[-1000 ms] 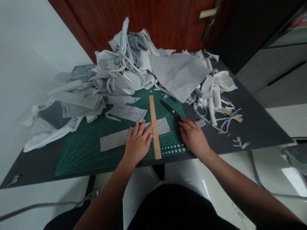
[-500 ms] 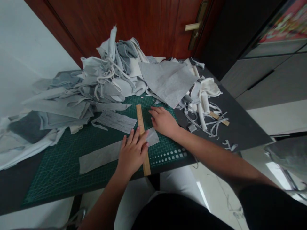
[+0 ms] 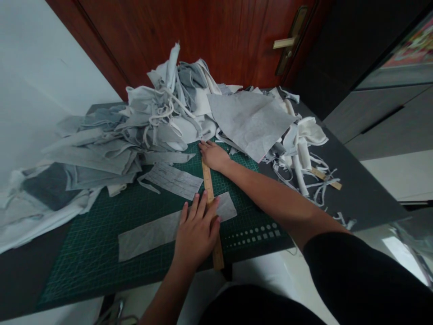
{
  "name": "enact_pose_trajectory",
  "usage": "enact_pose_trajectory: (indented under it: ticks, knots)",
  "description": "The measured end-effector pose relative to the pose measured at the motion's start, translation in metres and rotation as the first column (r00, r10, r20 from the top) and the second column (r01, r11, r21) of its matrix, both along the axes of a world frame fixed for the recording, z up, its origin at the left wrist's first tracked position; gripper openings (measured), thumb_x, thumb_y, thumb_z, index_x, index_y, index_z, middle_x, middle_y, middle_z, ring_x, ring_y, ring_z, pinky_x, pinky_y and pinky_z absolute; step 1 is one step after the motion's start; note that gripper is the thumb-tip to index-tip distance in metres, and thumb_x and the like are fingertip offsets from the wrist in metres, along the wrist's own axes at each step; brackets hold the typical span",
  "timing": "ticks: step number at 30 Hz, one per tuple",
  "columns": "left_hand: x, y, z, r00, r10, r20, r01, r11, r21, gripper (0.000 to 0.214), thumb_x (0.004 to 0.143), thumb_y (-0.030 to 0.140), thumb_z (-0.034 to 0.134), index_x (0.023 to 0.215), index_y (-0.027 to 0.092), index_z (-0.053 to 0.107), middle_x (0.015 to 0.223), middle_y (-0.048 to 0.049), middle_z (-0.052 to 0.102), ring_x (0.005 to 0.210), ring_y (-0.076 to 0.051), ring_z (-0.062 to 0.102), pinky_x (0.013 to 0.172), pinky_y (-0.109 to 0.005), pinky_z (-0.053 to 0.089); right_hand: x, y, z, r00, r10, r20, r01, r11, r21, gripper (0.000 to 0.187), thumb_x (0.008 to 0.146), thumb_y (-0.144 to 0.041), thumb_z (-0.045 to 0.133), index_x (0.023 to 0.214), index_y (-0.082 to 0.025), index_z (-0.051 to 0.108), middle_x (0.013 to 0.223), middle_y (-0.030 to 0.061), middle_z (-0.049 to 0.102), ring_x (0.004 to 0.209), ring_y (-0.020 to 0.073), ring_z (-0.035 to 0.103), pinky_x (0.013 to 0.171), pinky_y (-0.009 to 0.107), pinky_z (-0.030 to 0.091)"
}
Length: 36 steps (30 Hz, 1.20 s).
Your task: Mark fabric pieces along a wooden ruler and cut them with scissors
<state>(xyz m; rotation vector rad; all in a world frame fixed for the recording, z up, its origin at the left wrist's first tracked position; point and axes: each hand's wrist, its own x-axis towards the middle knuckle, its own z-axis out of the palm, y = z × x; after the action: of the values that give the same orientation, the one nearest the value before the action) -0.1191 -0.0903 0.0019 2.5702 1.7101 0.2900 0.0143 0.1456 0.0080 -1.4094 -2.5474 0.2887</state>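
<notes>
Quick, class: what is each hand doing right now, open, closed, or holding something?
Left hand: open, pressed flat on the grey fabric strip and wooden ruler.
Right hand: at the ruler's far end; grip cannot be told.

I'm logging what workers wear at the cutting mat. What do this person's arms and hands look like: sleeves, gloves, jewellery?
Both hands are bare, without gloves: the left hand and the right hand. No rings, watch or bracelets show. Both forearms are uncovered. A black short sleeve covers the right upper arm; the left arm's sleeve is out of view.

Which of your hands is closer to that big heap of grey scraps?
Right. The right hand reaches the edge of the scrap heap; the left hand lies nearer me, on the fabric strip.
</notes>
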Motion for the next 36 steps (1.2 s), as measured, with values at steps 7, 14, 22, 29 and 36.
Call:
enact_pose_trajectory:
  ticks: [7,14,22,29,36]
  knots:
    - [0.0,-0.001,0.002,1.0,0.014,0.014,-0.014,1.0,-0.019,0.053,0.104,0.036,0.048,0.157,0.03,0.049,0.168,-0.0081,0.038,0.156,-0.035,0.037,0.123,-0.063,0.034,0.013,-0.006,0.018,0.994,-0.093,0.065,0.092,0.995,0.025,0.04,0.099,-0.003,0.041,0.121,-0.009,0.075,0.127,0.0187,0.073,0.123,0.0288,0.064,0.104,0.036,0.049]
    - [0.002,-0.005,0.004,0.999,0.024,0.038,-0.023,0.999,-0.029,0.056,0.105,0.029,0.039,0.161,0.025,0.042,0.169,-0.0062,0.037,0.157,-0.033,0.034,0.127,-0.061,0.029,0.017,0.002,0.031,0.976,-0.183,0.114,0.185,0.983,-0.006,0.036,0.095,-0.004,0.049,0.118,-0.01,0.076,0.123,0.0187,0.074,0.112,0.028,0.07,0.097,0.035,0.053]
    - [0.001,-0.009,0.004,0.999,0.025,0.036,-0.023,0.999,-0.047,0.058,0.106,0.027,0.037,0.163,0.018,0.038,0.169,-0.005,0.039,0.157,-0.028,0.036,0.129,-0.054,0.028,0.02,-0.005,0.038,0.985,-0.152,0.084,0.152,0.988,0.004,0.036,0.092,0.001,0.049,0.118,-0.005,0.074,0.123,0.0254,0.073,0.119,0.0341,0.068,0.102,0.041,0.05]
    - [-0.006,0.005,0.001,0.999,-0.044,0.002,0.044,0.998,-0.038,0.057,0.106,0.028,0.038,0.163,0.019,0.037,0.169,-0.0061,0.04,0.157,-0.024,0.034,0.131,-0.05,0.024,0.049,-0.042,0.055,0.975,-0.181,-0.13,0.187,0.982,0.035,0.038,0.089,-0.004,0.056,0.123,-0.009,0.071,0.118,0.0152,0.077,0.111,0.025,0.072,0.097,0.034,0.054]
    - [0.002,0.032,-0.001,0.998,-0.065,-0.019,0.065,0.998,-0.011,0.056,0.108,0.031,0.033,0.162,0.019,0.037,0.171,-0.0035,0.035,0.16,-0.022,0.029,0.133,-0.049,0.019,0.105,-0.153,0.039,0.666,-0.264,-0.698,0.18,0.964,-0.193,0.027,0.082,-0.014,0.067,0.108,-0.015,0.074,0.1,0.0069,0.08,0.089,0.0199,0.076,0.086,0.034,0.06]
